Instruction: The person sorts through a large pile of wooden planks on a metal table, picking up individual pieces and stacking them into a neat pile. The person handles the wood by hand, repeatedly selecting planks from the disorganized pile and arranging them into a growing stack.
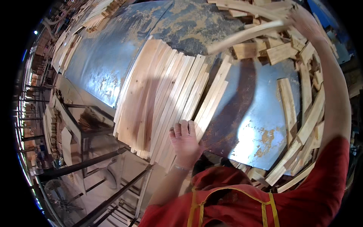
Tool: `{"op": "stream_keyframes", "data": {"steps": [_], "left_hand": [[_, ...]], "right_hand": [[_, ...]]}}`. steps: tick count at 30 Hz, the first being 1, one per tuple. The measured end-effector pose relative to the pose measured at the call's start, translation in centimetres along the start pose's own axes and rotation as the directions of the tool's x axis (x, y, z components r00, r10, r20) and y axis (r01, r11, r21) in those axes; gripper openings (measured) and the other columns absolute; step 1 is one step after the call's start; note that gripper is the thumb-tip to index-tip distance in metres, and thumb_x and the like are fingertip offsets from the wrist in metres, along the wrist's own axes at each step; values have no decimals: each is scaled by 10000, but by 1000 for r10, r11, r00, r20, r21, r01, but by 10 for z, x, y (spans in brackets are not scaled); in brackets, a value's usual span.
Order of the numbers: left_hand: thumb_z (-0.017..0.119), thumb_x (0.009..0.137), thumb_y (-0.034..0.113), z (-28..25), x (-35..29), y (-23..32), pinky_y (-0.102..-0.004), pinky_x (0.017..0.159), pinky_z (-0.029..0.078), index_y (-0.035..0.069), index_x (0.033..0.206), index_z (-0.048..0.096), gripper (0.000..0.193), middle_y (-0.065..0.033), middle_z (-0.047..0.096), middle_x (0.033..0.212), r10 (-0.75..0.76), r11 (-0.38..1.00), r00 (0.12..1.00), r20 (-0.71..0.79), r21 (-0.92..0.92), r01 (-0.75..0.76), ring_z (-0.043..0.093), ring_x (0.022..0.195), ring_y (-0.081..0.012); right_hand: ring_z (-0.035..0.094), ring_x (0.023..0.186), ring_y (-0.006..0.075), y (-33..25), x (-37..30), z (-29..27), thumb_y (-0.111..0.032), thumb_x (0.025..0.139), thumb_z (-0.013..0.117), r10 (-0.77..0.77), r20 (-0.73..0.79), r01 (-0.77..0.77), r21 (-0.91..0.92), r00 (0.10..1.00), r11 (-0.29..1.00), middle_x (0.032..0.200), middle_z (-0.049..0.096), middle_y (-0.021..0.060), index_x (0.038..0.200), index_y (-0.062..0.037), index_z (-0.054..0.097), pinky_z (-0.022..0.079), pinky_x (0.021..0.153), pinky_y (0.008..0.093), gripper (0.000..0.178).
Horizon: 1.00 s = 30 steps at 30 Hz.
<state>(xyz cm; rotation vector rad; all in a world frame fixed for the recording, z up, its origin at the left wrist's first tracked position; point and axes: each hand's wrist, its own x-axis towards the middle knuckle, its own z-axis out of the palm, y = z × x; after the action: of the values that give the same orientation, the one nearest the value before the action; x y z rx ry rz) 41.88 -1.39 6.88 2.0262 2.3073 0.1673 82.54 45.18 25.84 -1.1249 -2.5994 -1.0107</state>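
My left hand (186, 145) lies with its fingers stretched out over the near ends of a row of wooden strips (166, 87). These pale strips stand side by side on the metal table (109, 60). Two more strips (215, 102) lie just right of the row, close to my left fingertips. At the far right, my stretched-out right hand (304, 22) is closed around the end of a slightly curved wooden strip (247, 36). That strip is blurred and points left above the table; the fingers of this hand are partly smeared.
Loose wood offcuts (281, 53) are heaped along the right and far right. A single short board (288, 108) lies on the table's right part. More stacked strips (102, 15) sit at the far left. Below the left edge are a metal frame (81, 164) and a fan (58, 193).
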Motion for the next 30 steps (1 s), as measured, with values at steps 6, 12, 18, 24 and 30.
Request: {"op": "stream_keyframes", "data": {"steps": [6,12,18,24,30], "left_hand": [[792,765,458,-5,-7,-16,-510,1075,408,41,1406,558,799,-121,531,1352,-46,999,995,93,-6,47,496,1245,-344],[651,911,702,3,-5,-99,-493,1283,257,133,1666,394,980,-87,425,1686,-45,992,998,-32,116,49,355,1564,-327],[816,855,467,-86,20,-184,-535,1326,244,86,1633,428,949,-210,357,1714,-331,943,938,100,65,326,287,1619,-338],[693,897,337,-23,-15,-133,-521,1135,416,84,1356,606,531,-139,584,1344,117,990,990,-74,-74,-123,549,1269,-317],[653,943,352,7,-8,-94,-503,1079,459,84,1314,631,458,-125,649,1224,193,977,980,-44,-83,-196,615,1166,-322]], "right_hand": [[709,838,312,-131,-188,-109,-333,1020,617,479,624,-762,324,618,561,891,730,171,1133,0,701,529,758,471,362],[711,1112,285,-403,-326,-157,-217,960,776,511,734,-696,645,448,-316,1227,739,189,1370,59,652,564,1008,355,509],[646,1262,474,-514,-252,-201,-358,906,783,125,925,-912,317,358,262,1430,585,321,1690,-59,221,534,1079,495,1010],[606,1386,411,-434,-148,-134,-546,973,669,-190,759,-751,648,623,124,1523,611,244,1571,-54,529,487,1164,452,787],[588,1382,388,-384,48,-24,-370,977,610,181,453,-474,701,873,533,1485,636,222,1563,-70,525,454,1163,448,664]]}}
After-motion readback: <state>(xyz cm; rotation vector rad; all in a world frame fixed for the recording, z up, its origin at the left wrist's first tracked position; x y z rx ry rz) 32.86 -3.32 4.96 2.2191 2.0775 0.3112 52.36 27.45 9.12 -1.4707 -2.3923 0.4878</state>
